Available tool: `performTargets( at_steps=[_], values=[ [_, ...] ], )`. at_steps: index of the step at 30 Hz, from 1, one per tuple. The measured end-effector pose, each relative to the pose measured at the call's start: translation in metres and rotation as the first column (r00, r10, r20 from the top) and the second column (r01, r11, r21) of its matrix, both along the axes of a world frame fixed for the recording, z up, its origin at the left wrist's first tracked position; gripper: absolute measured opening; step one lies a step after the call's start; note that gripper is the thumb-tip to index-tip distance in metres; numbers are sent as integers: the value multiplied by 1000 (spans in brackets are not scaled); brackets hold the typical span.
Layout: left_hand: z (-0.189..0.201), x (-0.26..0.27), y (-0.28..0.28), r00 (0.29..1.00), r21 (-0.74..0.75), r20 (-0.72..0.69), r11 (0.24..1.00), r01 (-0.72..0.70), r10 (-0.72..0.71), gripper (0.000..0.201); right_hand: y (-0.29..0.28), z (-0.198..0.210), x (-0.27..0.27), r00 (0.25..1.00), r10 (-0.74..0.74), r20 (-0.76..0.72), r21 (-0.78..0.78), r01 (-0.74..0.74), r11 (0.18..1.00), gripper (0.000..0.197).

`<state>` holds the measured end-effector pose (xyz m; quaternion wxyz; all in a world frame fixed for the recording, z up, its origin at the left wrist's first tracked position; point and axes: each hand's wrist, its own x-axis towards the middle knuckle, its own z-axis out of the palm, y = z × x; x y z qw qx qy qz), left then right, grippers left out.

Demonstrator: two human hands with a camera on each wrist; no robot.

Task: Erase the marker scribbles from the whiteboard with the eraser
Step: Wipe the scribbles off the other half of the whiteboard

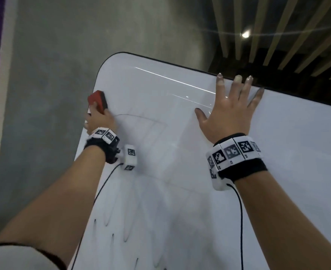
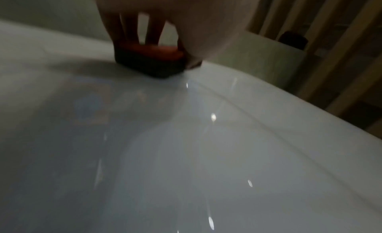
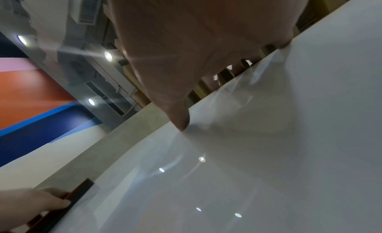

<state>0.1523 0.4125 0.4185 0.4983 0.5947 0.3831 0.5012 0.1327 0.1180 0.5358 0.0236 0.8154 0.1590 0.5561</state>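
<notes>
The left hand [image 1: 98, 121] grips the eraser [image 1: 98, 101], a red block with a dark felt face. In the left wrist view its fingers [image 2: 153, 32] curl down over the red back and the thumb closes on the side, so the felt sits flat against the whiteboard [image 1: 180, 143]. The eraser lies just beyond those fingertips, close to the board's left edge and a little below its rounded upper corner.

The right hand [image 1: 227, 114] lies flat on the board with its fingers [image 1: 236, 88] spread wide and straight. The fingertips reach the dark top edge and the thumb points toward the eraser. It holds nothing; it seems to be bracing the board. The fingertips look smudged grey, probably with marker dust.

As to progress, the stretch of board between the two hands and just below them looks mostly wiped. Only faint grey ghost lines [image 1: 141, 121] show there, starting right beside the left fingers and curving toward the right thumb, with a paler patch under them. Darker marker loops [image 1: 110, 221] remain lower down, well below both wrists and toward the near end of the left forearm; these look untouched. So I judge the upper part largely done and the lower part still to do, along with a second pass over the ghost marks. The board to the right of the right hand looks white, though glare makes fine traces hard to rule out.
</notes>
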Motion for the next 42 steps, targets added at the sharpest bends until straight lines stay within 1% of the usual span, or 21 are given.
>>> performTargets(
  at_steps=[1,3,5,7,9,11,13,15,17,21,23,24,27,29,30,33,35,37,39,40,42],
  values=[
    [-1,-1,-11,1000,48,-9,999,-16,16,51,0,0,0,1000,0,2,0,0,1000,91],
    [-6,-3,-47,999,397,32,917,-36,25,49,0,0,0,1000,1,4,-2,-1,1000,91],
    [-19,-6,-84,989,751,102,660,-3,-112,46,-1,0,2,1000,5,5,2,-5,1000,92],
    [-26,-8,-85,979,870,101,493,0,-179,44,-3,0,3,1000,17,1,9,-17,1000,92],
    [-29,-4,-58,990,795,107,607,-27,-96,47,-6,0,3,1000,30,-6,12,-30,999,93],
    [-35,-2,-25,997,480,71,877,-19,-17,49,-9,0,2,999,33,-16,3,-33,999,93],
    [-40,-2,-7,1000,182,12,983,8,-10,50,-9,1,1,999,36,-22,-4,-36,999,93],
    [-41,-4,-18,999,172,-33,985,15,-10,52,-7,2,-1,999,47,-27,2,-47,999,93],
    [-45,-8,-46,1000,365,20,931,0,-8,53,-5,1,-1,998,53,-33,12,-53,999,93],
    [-65,-18,-113,975,859,90,512,28,-205,43,-5,-1,3,998,55,-12,7,-55,998,94],
    [-65,-21,-111,973,906,68,423,33,-222,43,-9,-6,6,999,38,-5,-11,-38,999,97],
    [-62,-19,-103,976,886,79,463,25,-204,44,-12,-10,7,999,44,-4,-13,-44,999,98],
    [-47,-13,-85,981,657,120,753,35,-150,46,-24,-29,8,996,86,-9,-50,-86,995,97],
    [-45,-14,-101,983,611,121,791,37,-139,46,-31,-38,8,995,96,-8,-91,-96,991,96],
    [-48,-18,-118,981,690,126,723,21,-149,45,-33,-41,8,995,104,-7,-99,-104,990,96],
    [-81,-30,-155,958,938,53,343,49,-282,42,-37,-44,6,993,114,-13,-109,-115,987,96],
    [-88,-30,-139,958,965,32,258,44,-284,44,-38,-46,7,994,106,-21,-120,-108,987,94],
    [-86,-18,-97,972,882,90,470,23,-216,48,-40,-49,8,995,99,-27,-126,-101,987,91],
    [-87,-8,-38,990,551,112,835,14,-90,50,-41,-51,8,996,86,-27,-130,-89,987,89],
    [-90,-6,-11,994,324,95,946,15,-48,52,-40,-51,8,997,78,-25,-133,-80,988,88],
    [-98,-5,15,998,30,48,999,39,-40,56,-39,-53,8,998,67,-16,-139,-68,988,88]
  ],
)
